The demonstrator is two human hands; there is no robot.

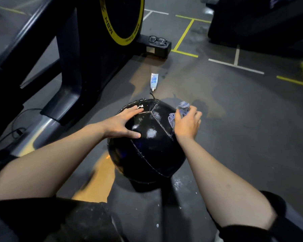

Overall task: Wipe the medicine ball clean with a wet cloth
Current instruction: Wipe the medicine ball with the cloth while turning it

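Note:
A black stitched medicine ball (147,147) sits on the dark gym floor in front of my knees, its top glossy with wet patches. My left hand (122,124) lies flat on the ball's upper left side, fingers spread and straight. My right hand (187,122) grips a crumpled pale blue cloth (181,109) and presses it against the ball's upper right side. Part of the cloth is hidden under my fingers.
A white tube (153,81) lies on the floor just beyond the ball. An exercise bike with a yellow-rimmed wheel (112,32) stands at the left, with a pair of glasses (157,40) on its base. Yellow and white lines mark the floor at the right.

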